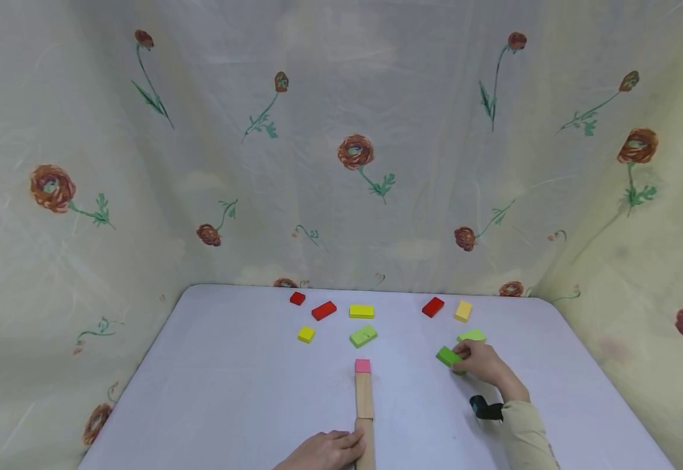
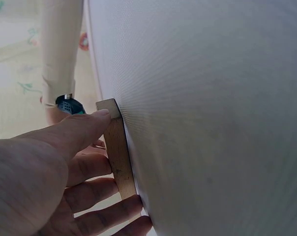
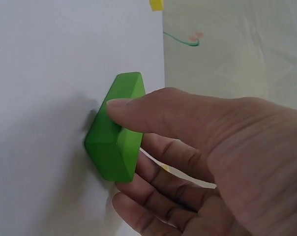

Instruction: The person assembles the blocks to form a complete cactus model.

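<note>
In the head view my right hand [image 1: 485, 367] pinches a green block [image 1: 447, 356] over the right part of the table. The right wrist view shows the thumb across one face of this block, with the fingers behind it. A light green block [image 1: 472, 335] lies just beyond that hand. At the front middle, my left hand [image 1: 326, 450] holds the nearer plain wooden block [image 1: 367, 450], its thumb at the near end and fingers along the side. Another wooden block [image 1: 364, 395] continues the line away from me, with a pink block [image 1: 362, 366] at its far end.
Farther back lie red blocks [image 1: 324, 310], yellow blocks [image 1: 362, 311], another light green block [image 1: 364, 336] and a pale orange block [image 1: 463, 311]. A flowered curtain [image 1: 353, 215] surrounds the white table [image 1: 230, 378] at the back and sides. A black wrist device [image 1: 485, 408] sits by the right sleeve.
</note>
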The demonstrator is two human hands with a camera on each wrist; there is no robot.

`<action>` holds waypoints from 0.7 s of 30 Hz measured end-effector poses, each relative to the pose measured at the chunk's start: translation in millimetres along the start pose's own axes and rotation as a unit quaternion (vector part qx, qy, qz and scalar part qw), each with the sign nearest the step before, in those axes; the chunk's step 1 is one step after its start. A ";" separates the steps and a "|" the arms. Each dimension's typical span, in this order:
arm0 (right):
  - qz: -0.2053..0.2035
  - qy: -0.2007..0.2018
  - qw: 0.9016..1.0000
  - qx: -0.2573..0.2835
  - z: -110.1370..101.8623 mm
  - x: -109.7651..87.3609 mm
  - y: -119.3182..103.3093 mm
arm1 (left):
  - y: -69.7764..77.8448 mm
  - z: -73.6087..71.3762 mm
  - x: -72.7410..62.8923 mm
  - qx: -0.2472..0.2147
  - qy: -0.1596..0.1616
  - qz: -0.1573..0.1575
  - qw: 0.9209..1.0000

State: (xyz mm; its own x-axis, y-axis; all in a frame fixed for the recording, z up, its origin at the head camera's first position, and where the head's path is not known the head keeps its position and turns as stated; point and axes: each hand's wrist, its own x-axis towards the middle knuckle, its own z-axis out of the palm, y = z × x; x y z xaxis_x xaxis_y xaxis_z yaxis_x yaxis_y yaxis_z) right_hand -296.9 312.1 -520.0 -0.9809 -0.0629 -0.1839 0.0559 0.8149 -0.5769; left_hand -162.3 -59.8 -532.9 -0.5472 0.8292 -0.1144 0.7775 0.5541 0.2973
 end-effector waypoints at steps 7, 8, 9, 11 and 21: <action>-0.026 -0.015 1.000 0.009 5.0 -1.2 -10.8 | 0.2 -0.1 -0.6 0.004 0.003 0.009 1.000; -0.030 -0.017 0.999 0.008 6.1 -0.9 -12.0 | 0.5 -0.4 -0.8 0.002 0.001 0.006 1.000; -0.035 -0.019 0.999 0.007 7.2 -0.6 -13.2 | 0.8 -0.7 -1.0 0.001 -0.001 0.004 1.000; -0.037 -0.020 0.999 0.006 9.8 -0.5 -16.2 | 1.4 -1.5 -1.2 -0.003 -0.008 -0.002 1.000; -0.052 -0.037 0.998 0.016 24.8 3.4 -29.9 | 1.3 -1.1 -0.8 -0.009 -0.001 -0.005 1.000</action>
State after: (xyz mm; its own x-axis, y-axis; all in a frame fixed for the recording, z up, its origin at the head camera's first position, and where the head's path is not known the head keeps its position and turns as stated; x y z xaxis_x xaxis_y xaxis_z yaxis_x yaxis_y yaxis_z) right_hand -297.3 273.3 -523.2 -0.9652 -0.1900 -0.1797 -0.0387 0.7835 -0.6202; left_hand -161.3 -59.8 -531.4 -0.5537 0.8241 -0.1196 0.7669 0.5607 0.3123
